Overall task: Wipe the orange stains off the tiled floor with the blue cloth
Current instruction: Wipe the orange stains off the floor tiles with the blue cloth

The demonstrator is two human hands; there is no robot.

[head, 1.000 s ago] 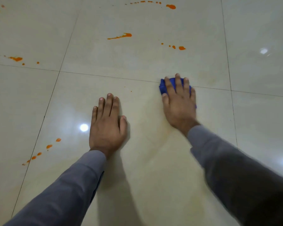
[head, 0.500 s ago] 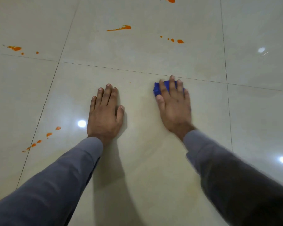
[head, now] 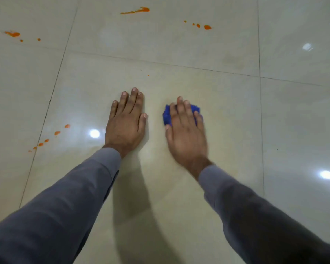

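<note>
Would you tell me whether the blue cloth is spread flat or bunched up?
Bunched up. The blue cloth shows as a crumpled wad under the right hand's fingers, only its edges peeking out.

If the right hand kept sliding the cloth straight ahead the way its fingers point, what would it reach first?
Roughly, the right hand on the blue cloth points up-frame, slightly left. Bare tile lies ahead, then the grout line; the first stain near that line looks like the long orange streak.
</note>
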